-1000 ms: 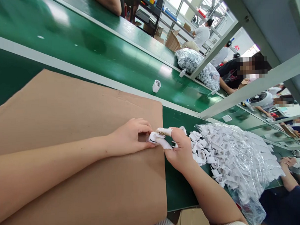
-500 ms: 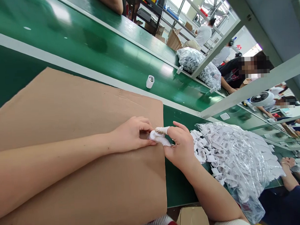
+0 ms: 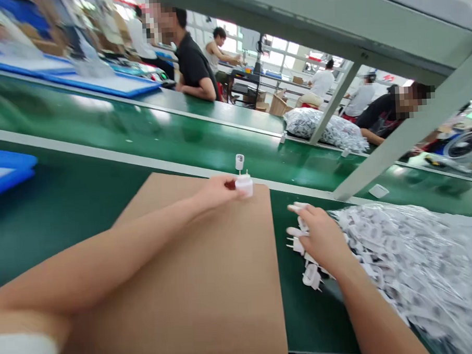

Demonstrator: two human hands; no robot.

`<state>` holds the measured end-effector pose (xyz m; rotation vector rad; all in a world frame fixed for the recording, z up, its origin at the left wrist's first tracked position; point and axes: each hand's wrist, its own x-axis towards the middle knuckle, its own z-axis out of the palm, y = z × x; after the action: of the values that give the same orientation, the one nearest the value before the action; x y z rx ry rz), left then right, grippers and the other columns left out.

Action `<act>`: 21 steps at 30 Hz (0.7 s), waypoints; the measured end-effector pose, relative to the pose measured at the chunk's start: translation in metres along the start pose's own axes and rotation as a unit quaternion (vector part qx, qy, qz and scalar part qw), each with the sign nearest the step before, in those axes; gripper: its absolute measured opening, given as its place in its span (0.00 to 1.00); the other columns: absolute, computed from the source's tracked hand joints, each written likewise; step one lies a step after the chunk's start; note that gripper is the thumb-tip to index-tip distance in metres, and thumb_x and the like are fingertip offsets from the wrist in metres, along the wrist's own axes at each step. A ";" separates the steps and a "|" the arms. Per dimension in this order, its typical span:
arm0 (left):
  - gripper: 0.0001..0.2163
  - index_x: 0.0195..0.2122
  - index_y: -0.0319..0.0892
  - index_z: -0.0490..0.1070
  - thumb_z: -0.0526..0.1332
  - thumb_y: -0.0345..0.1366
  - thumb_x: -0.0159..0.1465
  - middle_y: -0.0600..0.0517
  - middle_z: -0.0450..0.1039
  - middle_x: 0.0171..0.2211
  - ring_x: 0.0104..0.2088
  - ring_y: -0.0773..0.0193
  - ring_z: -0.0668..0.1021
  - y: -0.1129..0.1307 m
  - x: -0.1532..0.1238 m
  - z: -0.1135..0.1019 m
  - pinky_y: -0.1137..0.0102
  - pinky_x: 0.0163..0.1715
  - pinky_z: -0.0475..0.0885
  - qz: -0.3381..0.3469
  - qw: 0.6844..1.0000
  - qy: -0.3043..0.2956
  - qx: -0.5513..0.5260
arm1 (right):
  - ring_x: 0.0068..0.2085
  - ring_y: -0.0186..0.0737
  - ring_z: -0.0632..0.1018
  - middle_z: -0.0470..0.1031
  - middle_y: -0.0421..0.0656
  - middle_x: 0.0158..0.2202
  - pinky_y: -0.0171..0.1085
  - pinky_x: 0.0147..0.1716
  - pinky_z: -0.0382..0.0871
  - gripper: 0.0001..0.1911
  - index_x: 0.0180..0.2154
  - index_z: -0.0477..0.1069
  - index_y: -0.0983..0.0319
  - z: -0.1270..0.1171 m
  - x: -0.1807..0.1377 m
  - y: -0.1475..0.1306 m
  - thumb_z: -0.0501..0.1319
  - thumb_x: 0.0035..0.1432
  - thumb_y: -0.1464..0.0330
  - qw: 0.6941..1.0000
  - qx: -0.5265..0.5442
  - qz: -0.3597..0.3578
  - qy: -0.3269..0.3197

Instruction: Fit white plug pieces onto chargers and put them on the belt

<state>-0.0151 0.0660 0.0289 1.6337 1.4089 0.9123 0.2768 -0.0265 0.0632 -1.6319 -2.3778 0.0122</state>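
Note:
My left hand (image 3: 221, 190) pinches a white plug charger (image 3: 244, 186) above the far right corner of the cardboard sheet (image 3: 209, 282). Two pins point up from the charger. To the right, my right hand (image 3: 322, 238) reaches over loose white plug chargers (image 3: 312, 276) at the edge of a heap. Its fingers are apart, with white covers on some fingertips, and slightly blurred. White plug parts show beneath and between them; I see none firmly gripped. Clear plastic covers much of the heap of white chargers (image 3: 412, 263).
Behind the cardboard, another white charger (image 3: 239, 161) stands on the green conveyor (image 3: 195, 142). A metal post (image 3: 334, 102) rises at the right. A blue tray (image 3: 9, 168) lies at the left. Across the line are a bag of white parts (image 3: 304, 123) and several people.
My right hand has left the white piece both hands were touching and moved right to the loose chargers. My left hand holds a charger, pins up. The view has swung, showing more of the room.

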 end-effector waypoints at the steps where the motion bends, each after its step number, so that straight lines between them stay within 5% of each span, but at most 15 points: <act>1: 0.17 0.39 0.44 0.80 0.73 0.48 0.53 0.50 0.81 0.38 0.40 0.52 0.80 -0.002 0.017 -0.011 0.64 0.42 0.73 -0.031 0.997 0.071 0.021 | 0.54 0.59 0.78 0.79 0.53 0.57 0.51 0.49 0.71 0.26 0.58 0.75 0.60 -0.003 0.001 0.009 0.64 0.57 0.74 0.998 -0.057 0.020 -0.025; 5: 0.09 0.33 0.43 0.76 0.70 0.42 0.57 0.45 0.80 0.39 0.43 0.49 0.80 -0.016 0.076 -0.052 0.61 0.43 0.71 -0.077 0.975 0.192 0.081 | 0.44 0.52 0.81 0.81 0.49 0.48 0.44 0.39 0.67 0.22 0.49 0.79 0.59 0.000 0.011 0.026 0.60 0.56 0.79 0.975 -0.143 0.090 -0.144; 9: 0.07 0.30 0.45 0.74 0.71 0.37 0.57 0.45 0.79 0.37 0.46 0.43 0.79 -0.025 0.099 -0.068 0.59 0.45 0.70 -0.107 0.959 0.237 0.113 | 0.40 0.46 0.81 0.77 0.47 0.47 0.39 0.28 0.61 0.23 0.46 0.80 0.57 0.005 0.019 0.022 0.55 0.57 0.83 0.971 -0.130 0.104 -0.173; 13: 0.15 0.43 0.43 0.74 0.72 0.36 0.57 0.36 0.74 0.53 0.62 0.32 0.69 -0.022 0.098 -0.057 0.50 0.55 0.65 -0.121 0.932 0.305 0.153 | 0.36 0.43 0.80 0.75 0.48 0.50 0.38 0.29 0.65 0.31 0.54 0.76 0.57 0.011 0.019 0.023 0.54 0.55 0.84 0.979 -0.074 0.118 -0.149; 16: 0.21 0.54 0.41 0.68 0.69 0.41 0.62 0.33 0.62 0.65 0.68 0.35 0.60 -0.015 0.094 -0.039 0.49 0.63 0.57 -0.079 0.920 0.336 0.186 | 0.45 0.47 0.80 0.77 0.50 0.53 0.40 0.41 0.72 0.36 0.61 0.72 0.60 0.019 0.019 0.030 0.55 0.52 0.85 0.992 0.011 0.102 -0.072; 21: 0.26 0.52 0.36 0.67 0.69 0.52 0.63 0.32 0.70 0.57 0.60 0.44 0.71 -0.010 0.100 -0.015 0.59 0.58 0.63 -0.057 0.949 0.252 0.182 | 0.48 0.51 0.79 0.83 0.46 0.43 0.49 0.50 0.73 0.13 0.44 0.80 0.58 0.024 0.017 0.023 0.63 0.56 0.71 0.985 0.164 0.059 0.009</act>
<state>-0.0195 0.1677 0.0297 1.6186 2.1049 1.1002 0.2873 0.0011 0.0400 -1.5988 -2.1236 0.3878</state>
